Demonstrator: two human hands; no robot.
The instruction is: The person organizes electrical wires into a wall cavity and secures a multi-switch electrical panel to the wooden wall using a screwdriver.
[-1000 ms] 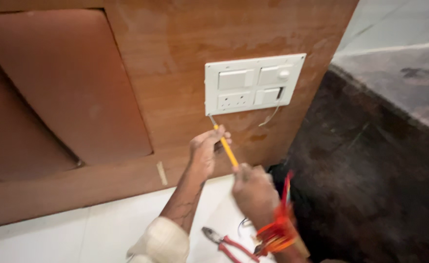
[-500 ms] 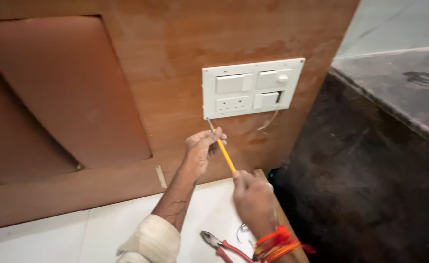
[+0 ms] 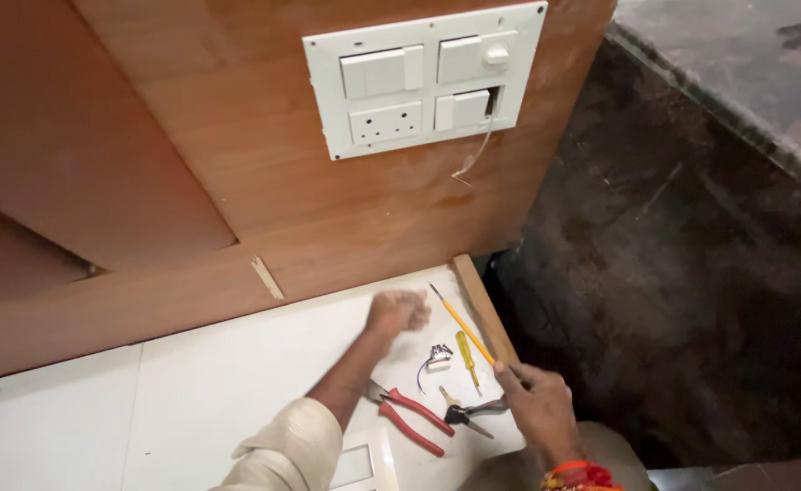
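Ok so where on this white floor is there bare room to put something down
The white floor is bare left of the left hand and its sleeve, up to the wooden panel. It is crowded between the hands: red-handled pliers, small yellow screwdriver, metal clip and the long yellow screwdriver in the right hand.

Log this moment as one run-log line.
left hand: fisted above floor, holds nothing seen | right hand: grips yellow screwdriver | red pliers, small yellow screwdriver on white floor | switch plate on wood panel
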